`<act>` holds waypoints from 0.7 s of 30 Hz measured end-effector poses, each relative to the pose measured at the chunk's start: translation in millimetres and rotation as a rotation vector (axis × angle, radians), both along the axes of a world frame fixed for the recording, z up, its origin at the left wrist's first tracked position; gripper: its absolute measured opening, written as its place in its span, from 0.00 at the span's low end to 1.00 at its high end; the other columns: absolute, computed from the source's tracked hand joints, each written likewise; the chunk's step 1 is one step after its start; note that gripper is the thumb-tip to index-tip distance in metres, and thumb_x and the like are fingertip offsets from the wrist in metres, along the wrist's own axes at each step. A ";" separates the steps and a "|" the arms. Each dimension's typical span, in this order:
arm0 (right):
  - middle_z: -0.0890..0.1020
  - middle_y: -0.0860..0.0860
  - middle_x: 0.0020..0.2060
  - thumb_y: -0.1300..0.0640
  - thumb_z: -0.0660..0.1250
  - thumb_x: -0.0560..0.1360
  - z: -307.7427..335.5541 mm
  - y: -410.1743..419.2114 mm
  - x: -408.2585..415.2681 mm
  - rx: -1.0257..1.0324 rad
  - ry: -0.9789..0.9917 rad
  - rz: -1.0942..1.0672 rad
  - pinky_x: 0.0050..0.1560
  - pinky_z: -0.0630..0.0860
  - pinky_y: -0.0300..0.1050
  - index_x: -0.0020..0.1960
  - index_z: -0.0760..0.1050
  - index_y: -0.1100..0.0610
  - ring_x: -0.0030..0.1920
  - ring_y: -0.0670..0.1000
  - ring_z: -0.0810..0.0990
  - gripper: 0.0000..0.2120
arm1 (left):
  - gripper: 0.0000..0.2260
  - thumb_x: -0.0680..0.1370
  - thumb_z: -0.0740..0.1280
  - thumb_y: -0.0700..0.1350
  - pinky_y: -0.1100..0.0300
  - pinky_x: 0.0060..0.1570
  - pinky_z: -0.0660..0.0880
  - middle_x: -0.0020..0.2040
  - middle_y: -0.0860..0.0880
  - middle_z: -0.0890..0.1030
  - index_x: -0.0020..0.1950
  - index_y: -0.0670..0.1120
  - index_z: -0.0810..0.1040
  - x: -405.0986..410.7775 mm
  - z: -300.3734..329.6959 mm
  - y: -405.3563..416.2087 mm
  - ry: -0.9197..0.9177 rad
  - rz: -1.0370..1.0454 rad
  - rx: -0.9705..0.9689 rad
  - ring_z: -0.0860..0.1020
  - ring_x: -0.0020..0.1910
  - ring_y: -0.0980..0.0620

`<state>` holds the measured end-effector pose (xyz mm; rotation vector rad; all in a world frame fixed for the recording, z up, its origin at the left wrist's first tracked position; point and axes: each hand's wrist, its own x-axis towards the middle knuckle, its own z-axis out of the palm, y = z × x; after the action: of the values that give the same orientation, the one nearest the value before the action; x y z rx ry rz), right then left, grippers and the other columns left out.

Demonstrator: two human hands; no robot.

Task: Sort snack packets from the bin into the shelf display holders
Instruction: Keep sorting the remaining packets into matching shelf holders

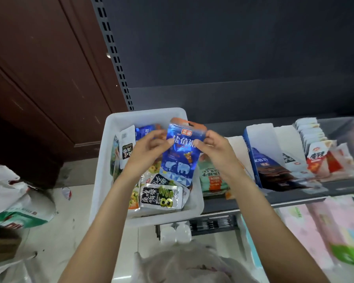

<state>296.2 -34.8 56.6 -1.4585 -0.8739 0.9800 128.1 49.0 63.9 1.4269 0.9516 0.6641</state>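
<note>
Pinching glossy blue packet (179,154), both hands (149,149)

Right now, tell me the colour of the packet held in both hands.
The packet is shiny blue with white polar bears and an orange top strip, seen in the head view.

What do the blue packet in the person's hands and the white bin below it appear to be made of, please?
The blue snack packet looks like glossy plastic or foil film: its face shines and reflects light. The white bin looks like matte, slightly translucent moulded plastic, with smooth walls and rounded corners.
</note>
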 end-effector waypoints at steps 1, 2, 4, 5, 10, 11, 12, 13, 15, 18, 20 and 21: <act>0.83 0.51 0.43 0.63 0.64 0.77 -0.8 -6.4 5.9 -0.003 0.067 -0.042 0.31 0.74 0.35 0.54 0.74 0.61 0.39 0.46 0.82 0.06 | 0.07 0.75 0.69 0.42 0.62 0.46 0.78 0.41 0.52 0.84 0.51 0.52 0.77 5.4 -3.3 -2.6 0.007 -0.056 -0.014 0.82 0.42 0.58; 0.84 0.51 0.43 0.63 0.64 0.77 -0.7 -12.9 11.8 0.003 0.117 -0.081 0.32 0.75 0.36 0.54 0.74 0.61 0.39 0.46 0.83 0.06 | 0.06 0.75 0.69 0.40 0.63 0.44 0.78 0.39 0.53 0.84 0.49 0.51 0.78 11.4 -5.5 -5.5 0.008 -0.108 -0.010 0.82 0.42 0.58; 0.84 0.49 0.42 0.64 0.64 0.77 -0.4 -27.4 26.1 0.033 0.112 -0.150 0.33 0.76 0.39 0.51 0.73 0.56 0.39 0.45 0.83 0.05 | 0.05 0.74 0.70 0.38 0.63 0.44 0.78 0.41 0.53 0.84 0.47 0.48 0.80 25.5 -8.3 -10.4 0.019 -0.187 0.058 0.82 0.42 0.56; 0.84 0.48 0.43 0.65 0.65 0.76 1.1 -35.2 34.3 0.058 0.059 -0.172 0.34 0.77 0.41 0.50 0.72 0.52 0.41 0.46 0.83 0.08 | 0.05 0.74 0.70 0.38 0.62 0.45 0.78 0.42 0.53 0.83 0.46 0.48 0.80 34.5 -9.0 -12.8 0.038 -0.220 0.110 0.81 0.42 0.55; 0.80 0.43 0.48 0.59 0.68 0.75 27.6 -87.1 82.5 0.196 -0.321 -0.238 0.36 0.76 0.36 0.53 0.69 0.44 0.51 0.45 0.81 0.13 | 0.07 0.73 0.72 0.43 0.65 0.42 0.75 0.39 0.61 0.81 0.42 0.55 0.76 97.4 0.4 -33.6 0.084 -0.352 0.415 0.78 0.39 0.62; 0.79 0.40 0.48 0.59 0.68 0.75 34.2 -99.0 92.1 0.210 -0.439 -0.274 0.37 0.76 0.34 0.52 0.70 0.44 0.50 0.43 0.80 0.12 | 0.06 0.73 0.72 0.44 0.62 0.43 0.75 0.40 0.59 0.81 0.43 0.54 0.77 112.4 3.3 -39.0 0.068 -0.355 0.472 0.78 0.41 0.61; 0.78 0.38 0.46 0.59 0.68 0.75 38.9 -110.7 101.6 0.220 -0.548 -0.320 0.39 0.75 0.32 0.50 0.70 0.45 0.49 0.41 0.79 0.12 | 0.04 0.72 0.72 0.45 0.60 0.43 0.76 0.42 0.57 0.82 0.44 0.52 0.79 128.0 6.3 -45.0 0.042 -0.352 0.525 0.79 0.42 0.59; 0.78 0.37 0.44 0.60 0.68 0.75 42.3 -121.4 109.6 0.224 -0.643 -0.372 0.40 0.74 0.30 0.49 0.69 0.46 0.46 0.39 0.79 0.12 | 0.03 0.72 0.71 0.46 0.58 0.43 0.76 0.42 0.56 0.82 0.45 0.51 0.80 143.6 8.0 -50.7 0.012 -0.339 0.585 0.79 0.42 0.58; 0.76 0.37 0.42 0.62 0.68 0.75 44.3 -138.3 124.0 0.214 -0.773 -0.478 0.41 0.72 0.28 0.48 0.68 0.46 0.43 0.37 0.78 0.13 | 0.04 0.71 0.71 0.46 0.56 0.42 0.76 0.43 0.55 0.82 0.45 0.50 0.81 173.9 7.0 -61.7 -0.012 -0.298 0.726 0.79 0.43 0.55; 0.74 0.34 0.39 0.62 0.67 0.76 24.3 -149.5 145.9 0.138 -0.897 -0.555 0.39 0.70 0.31 0.48 0.70 0.51 0.40 0.37 0.76 0.08 | 0.02 0.71 0.72 0.47 0.61 0.39 0.70 0.42 0.55 0.82 0.43 0.50 0.82 207.1 -11.6 -72.1 0.116 -0.243 1.000 0.76 0.42 0.53; 0.75 0.35 0.38 0.63 0.66 0.76 0.2 -149.8 156.5 0.072 -0.881 -0.540 0.40 0.70 0.39 0.47 0.71 0.54 0.39 0.37 0.76 0.05 | 0.02 0.71 0.72 0.47 0.60 0.41 0.70 0.42 0.54 0.83 0.42 0.49 0.83 216.7 -31.0 -73.7 0.211 -0.222 1.098 0.77 0.42 0.51; 0.77 0.37 0.38 0.63 0.66 0.76 -11.5 -149.3 159.7 0.050 -0.860 -0.517 0.40 0.71 0.41 0.46 0.71 0.54 0.40 0.39 0.77 0.05 | 0.02 0.71 0.72 0.46 0.59 0.43 0.69 0.42 0.54 0.83 0.42 0.50 0.84 218.1 -40.8 -73.7 0.250 -0.219 1.116 0.78 0.42 0.50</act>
<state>455.9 -184.0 45.1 -1.9534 -1.0134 -0.0926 346.2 -24.7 23.1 2.6003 0.5710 0.9162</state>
